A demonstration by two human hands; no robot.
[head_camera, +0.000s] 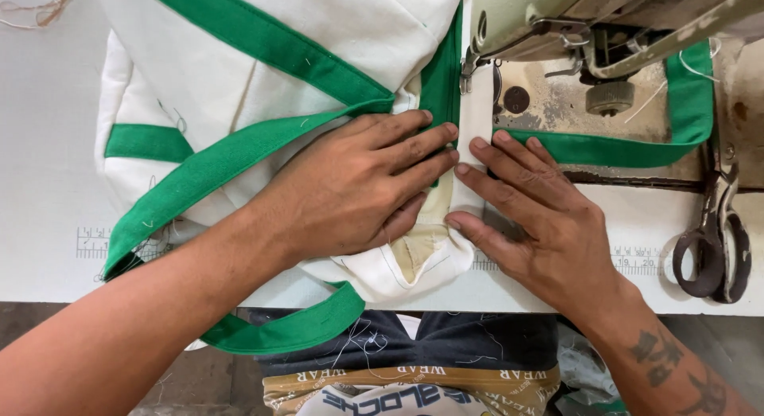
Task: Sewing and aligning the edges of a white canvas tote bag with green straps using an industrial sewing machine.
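Note:
A white fabric bag (pixel 318 58) with green straps (pixel 215 165) lies on the sewing table. My left hand (pixel 350 189) presses flat on the white fabric, fingers pointing right toward a green trim strip (pixel 442 82). My right hand (pixel 533 205) lies flat beside it, fingertips on the white fabric edge (pixel 476 113) just in front of the sewing machine's presser foot (pixel 469 66). The fingertips of both hands nearly touch. Neither hand grips anything; both hold the cloth down.
The sewing machine head (pixel 573 18) stands at the upper right, above its worn metal bed (pixel 549 105). A green band (pixel 688 97) loops behind it. Dark-handled scissors (pixel 716 241) lie at the right. A printed ruler (pixel 637 261) runs along the white table.

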